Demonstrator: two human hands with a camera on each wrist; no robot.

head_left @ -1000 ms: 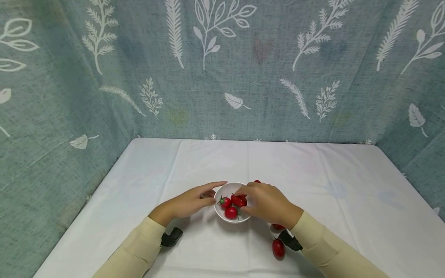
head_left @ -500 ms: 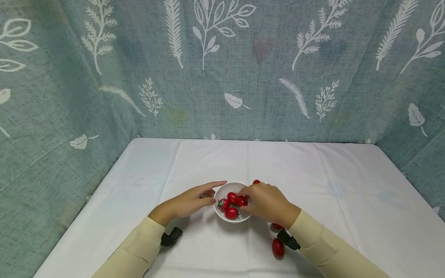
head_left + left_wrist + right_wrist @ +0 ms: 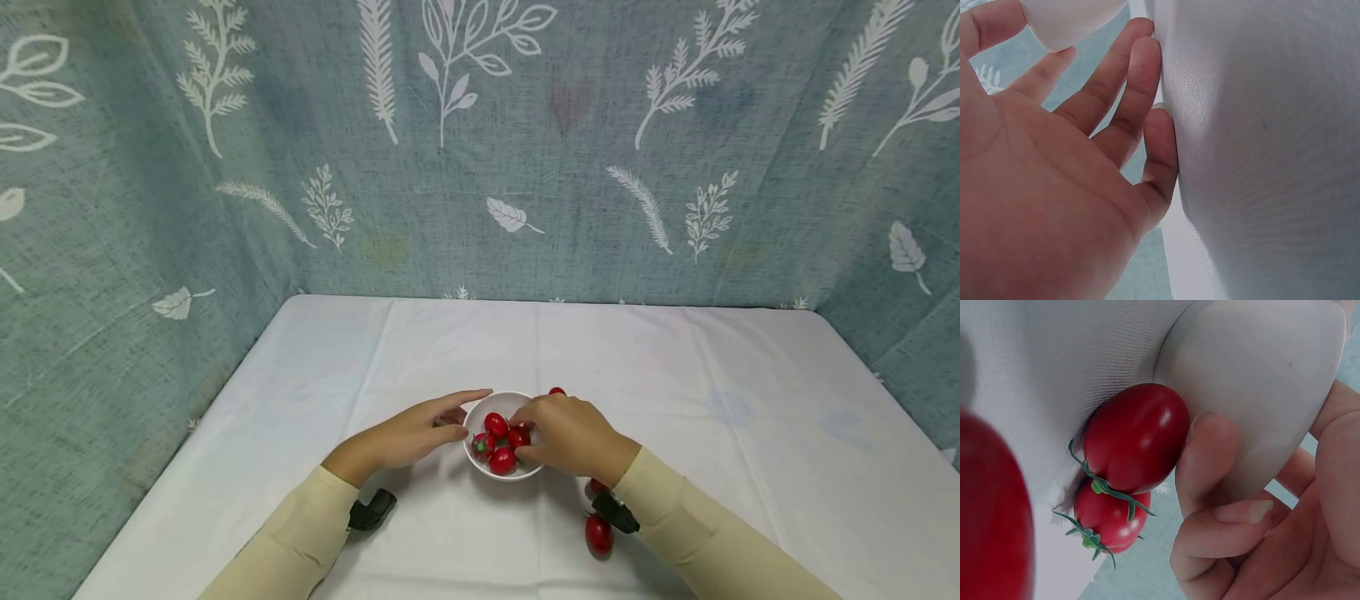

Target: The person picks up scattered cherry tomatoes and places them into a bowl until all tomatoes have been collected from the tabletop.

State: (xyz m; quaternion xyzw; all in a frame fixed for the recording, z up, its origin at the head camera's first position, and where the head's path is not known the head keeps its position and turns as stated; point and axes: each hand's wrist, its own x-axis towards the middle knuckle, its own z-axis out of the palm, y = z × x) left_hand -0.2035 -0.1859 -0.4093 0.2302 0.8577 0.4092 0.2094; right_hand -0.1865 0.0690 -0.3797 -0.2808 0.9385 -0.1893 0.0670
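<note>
A small white bowl (image 3: 504,405) sits on the white tablecloth (image 3: 420,350) and holds several red cherry tomatoes (image 3: 496,423). My left hand (image 3: 420,432) lies with straight fingers against the bowl's left side; the left wrist view shows this left hand (image 3: 1104,87) flat beside the bowl (image 3: 1066,22). My right hand (image 3: 558,433) reaches over the right rim, thumb and fingertip around a cherry tomato (image 3: 517,436) inside. In the right wrist view, curled fingers (image 3: 1210,462) press the bowl's outer wall (image 3: 1260,381), with two tomatoes (image 3: 1135,437) next to it on the cloth.
Loose tomatoes lie on the cloth: one behind the right hand (image 3: 556,391), one under the right wrist (image 3: 597,485) and one nearer me (image 3: 598,534). Leaf-patterned fabric walls (image 3: 480,167) close in the table's back and sides.
One more tomato now lies in the bowl, dropped from my right hand. The right hand has stayed over the rim, and the left hand has not moved.
</note>
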